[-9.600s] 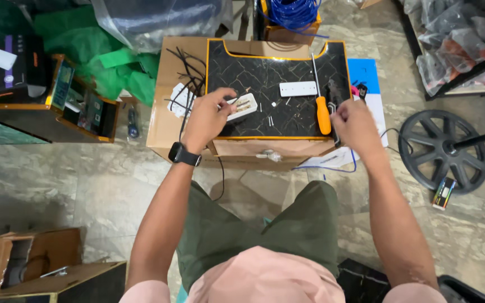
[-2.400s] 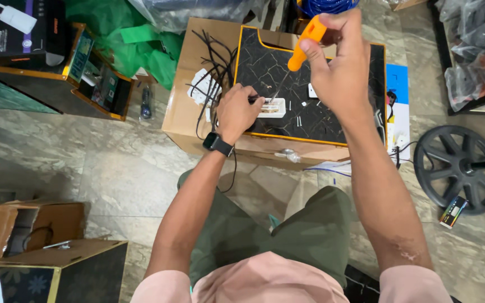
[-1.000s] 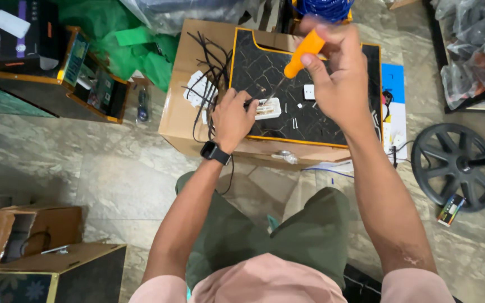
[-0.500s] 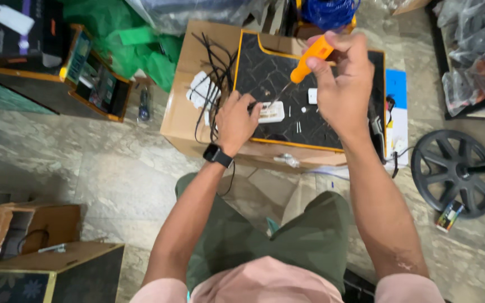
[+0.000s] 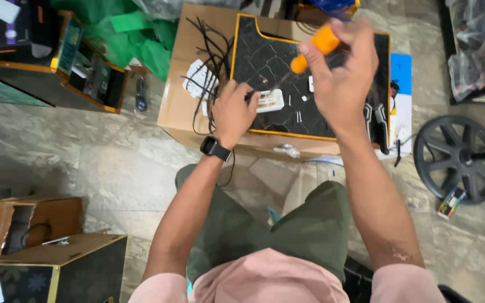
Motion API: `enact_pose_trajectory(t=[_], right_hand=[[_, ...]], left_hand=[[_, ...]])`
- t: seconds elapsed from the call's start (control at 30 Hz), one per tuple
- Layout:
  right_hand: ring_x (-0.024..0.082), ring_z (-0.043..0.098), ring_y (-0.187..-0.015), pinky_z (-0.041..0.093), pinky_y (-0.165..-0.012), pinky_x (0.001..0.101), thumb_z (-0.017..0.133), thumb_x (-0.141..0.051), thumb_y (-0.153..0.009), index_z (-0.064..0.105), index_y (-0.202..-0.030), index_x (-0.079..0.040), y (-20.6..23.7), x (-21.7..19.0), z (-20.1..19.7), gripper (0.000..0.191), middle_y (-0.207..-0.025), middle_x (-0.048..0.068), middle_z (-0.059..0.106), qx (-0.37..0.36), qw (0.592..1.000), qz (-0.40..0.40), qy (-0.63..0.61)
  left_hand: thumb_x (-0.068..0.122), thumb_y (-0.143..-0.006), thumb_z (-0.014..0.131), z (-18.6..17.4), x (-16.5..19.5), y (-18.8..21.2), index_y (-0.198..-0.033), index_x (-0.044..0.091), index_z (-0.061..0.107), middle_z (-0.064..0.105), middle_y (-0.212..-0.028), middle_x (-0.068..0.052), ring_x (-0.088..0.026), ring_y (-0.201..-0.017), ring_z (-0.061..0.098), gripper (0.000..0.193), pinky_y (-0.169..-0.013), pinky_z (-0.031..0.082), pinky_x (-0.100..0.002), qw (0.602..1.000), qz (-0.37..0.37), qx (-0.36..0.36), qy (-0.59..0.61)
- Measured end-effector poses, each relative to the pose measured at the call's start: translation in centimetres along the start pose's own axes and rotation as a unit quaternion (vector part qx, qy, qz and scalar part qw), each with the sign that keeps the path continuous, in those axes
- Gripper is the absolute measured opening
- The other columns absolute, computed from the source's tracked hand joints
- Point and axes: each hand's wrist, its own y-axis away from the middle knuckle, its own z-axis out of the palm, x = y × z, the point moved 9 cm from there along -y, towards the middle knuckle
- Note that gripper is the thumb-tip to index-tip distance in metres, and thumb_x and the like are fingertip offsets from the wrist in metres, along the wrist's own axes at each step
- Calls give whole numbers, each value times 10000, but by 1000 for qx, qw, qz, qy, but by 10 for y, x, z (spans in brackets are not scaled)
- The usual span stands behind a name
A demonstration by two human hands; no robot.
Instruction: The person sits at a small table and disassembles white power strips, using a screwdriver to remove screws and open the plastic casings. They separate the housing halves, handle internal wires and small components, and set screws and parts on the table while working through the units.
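My right hand (image 5: 341,78) grips an orange-handled screwdriver (image 5: 312,49), its shaft slanting down-left to a small white electrical part (image 5: 270,101). My left hand (image 5: 234,112), with a black watch on the wrist, pins that white part down on a black mat with an orange border (image 5: 265,53). The mat lies on a cardboard box (image 5: 178,84). A few small white screws or pieces (image 5: 298,116) lie on the mat beside the part. A bundle of black wires (image 5: 211,53) trails over the box to the left of my left hand.
Black pliers (image 5: 376,115) and a blue sheet (image 5: 402,84) lie at the mat's right edge. A black wheel-shaped fan base (image 5: 458,157) sits on the marble floor at right. Green bags (image 5: 141,33) and open boxes (image 5: 63,62) stand at left, with more cardboard boxes (image 5: 29,224) at lower left.
Earlier the screwdriver lay on the mat; my right hand has picked it up. Over the last second it brought the tip down onto the white part, which my left hand kept holding.
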Motion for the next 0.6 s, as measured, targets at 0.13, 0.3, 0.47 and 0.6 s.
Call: enact_pose_trajectory(t=[0.13,0.3,0.47,0.6], right_hand=[[231,604,-1106,515,-1027,348,857,-8,-934,493,-1146,38,-5,8,-1,424,-1181,186,601,-17,997,49,-59],[146,694,-1105,579,-993,254,758,-180,-913,495,-1140,-35,11,26,13,377,-1185,89,675,-93,930,204,-292],[231,665,-1010,545,-930,334,937,-75,-922,519,-1178,80,14,9,-6,514,-1123,182,659,16,1000,15,4],[236,619,-1017,545,-986,342,940,-80,-1000,531,-1204,38,11,10,-13,472,-1157,171,608,-17,999,-24,38]], left_hand=[[289,-890,765,-8,6,-6,-908,122,704,632,-917,-100,-375,-784,661,179,-642,508,-497,999,22,29,4],[270,-874,768,-13,10,-3,-925,112,710,631,-901,-100,-380,-742,656,175,-612,505,-488,998,37,40,9],[275,-899,766,-8,4,0,-924,125,709,636,-915,-92,-373,-754,660,162,-628,513,-485,999,26,21,1],[274,-916,760,-11,5,-5,-927,126,704,629,-908,-91,-373,-772,664,159,-635,512,-485,999,26,21,8]])
